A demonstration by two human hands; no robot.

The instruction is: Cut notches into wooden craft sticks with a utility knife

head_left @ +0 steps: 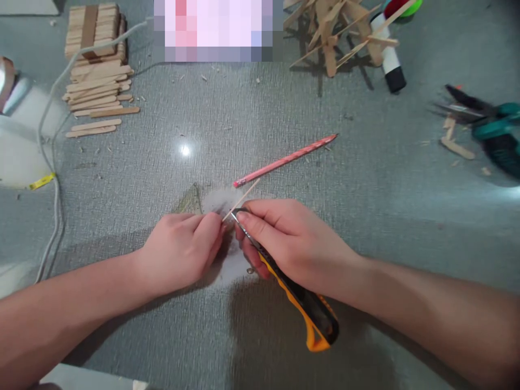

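Teal-handled pliers (494, 125) far right, pale cable (58, 201) left, pink pencil (286, 160) between

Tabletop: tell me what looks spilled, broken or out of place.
A whitish patch shows between left hand and right hand, unlike the surrounding grey tabletop; its cause is unclear. Wood scraps lie loose by the pliers, and tiny chips litter the tabletop, unlike the bundled sticks.

My left hand (179, 249) hides one end of the thin stick (248, 193). The pliers (492, 127) look blurry and cut off.

Head view, facing forward and down, seemingly near the hands (176, 249)
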